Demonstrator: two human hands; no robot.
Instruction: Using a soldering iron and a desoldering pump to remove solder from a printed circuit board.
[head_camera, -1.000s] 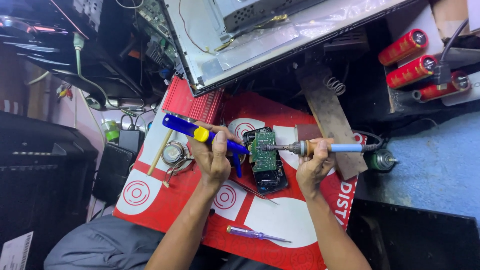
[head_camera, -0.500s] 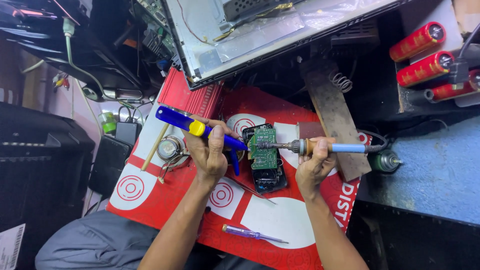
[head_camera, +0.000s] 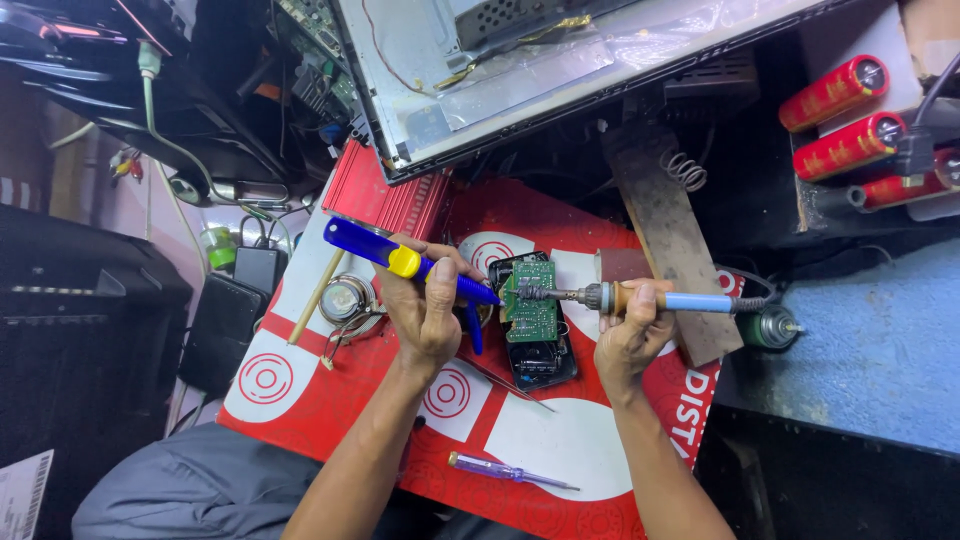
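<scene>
Hands (head_camera: 425, 305) gripping tools, circuit board (head_camera: 532, 300) partly hidden

Clutter around the red-and-white board (head_camera: 300, 385)
On it, a purple screwdriver (head_camera: 505, 470) near the lower edge and a small speaker (head_camera: 345, 298) at left; beyond its top right, three red cylinders (head_camera: 850, 145); above, a metal chassis (head_camera: 520, 70).

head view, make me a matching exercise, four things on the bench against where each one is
Things:
1 soldering iron
2 blue desoldering pump
3 green circuit board
4 purple screwdriver

Places:
a lying loose on the red mat, near the person
b in the left hand
c between the two hands
d in the right hand

Pairs: 1-d, 2-b, 3-c, 4-a
</scene>
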